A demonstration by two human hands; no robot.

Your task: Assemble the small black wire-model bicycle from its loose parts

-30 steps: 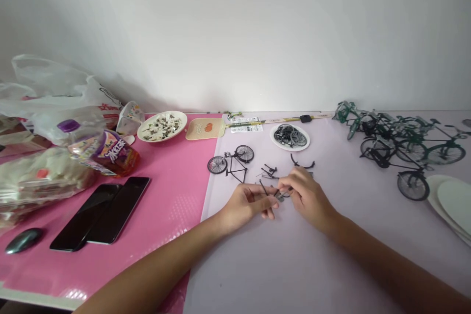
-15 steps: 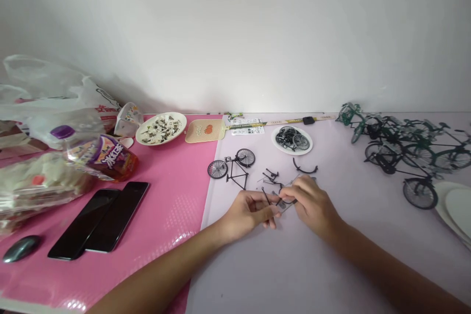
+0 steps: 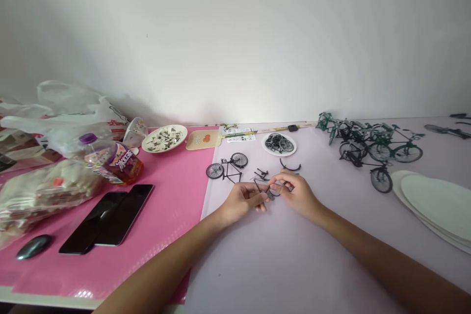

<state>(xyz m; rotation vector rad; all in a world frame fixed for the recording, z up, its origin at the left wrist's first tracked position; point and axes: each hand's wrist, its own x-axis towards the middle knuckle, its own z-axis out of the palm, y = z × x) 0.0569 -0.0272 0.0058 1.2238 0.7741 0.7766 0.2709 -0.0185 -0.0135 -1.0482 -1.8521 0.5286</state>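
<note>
My left hand (image 3: 246, 199) is closed, thumb and fingers pinching a small dark bicycle-model part (image 3: 271, 195) with a grey patch. Close against it, my right hand (image 3: 293, 189) has its fingertips pinched together at the same part, with a thin curved black piece showing beneath them. What exactly each fingertip grips is too small to make out. Just beyond the hands lie loose black parts (image 3: 261, 175) and a curved black mudguard-like strip (image 3: 290, 166). A black model bicycle frame with two spoked wheels (image 3: 225, 169) rests on its side, left of these parts.
Behind the hands is a white plate (image 3: 264, 151) of wheels and black parts. Several assembled model bicycles (image 3: 371, 144) stand right, near stacked white plates (image 3: 437, 201). At left are phones (image 3: 123, 216), a mouse (image 3: 34, 247), a drink bottle (image 3: 116, 159) and bags (image 3: 69, 127).
The view has shifted, bringing more of the right side into sight. My right hand has drawn in closer to the left, and the thin straight edge between them no longer shows.
</note>
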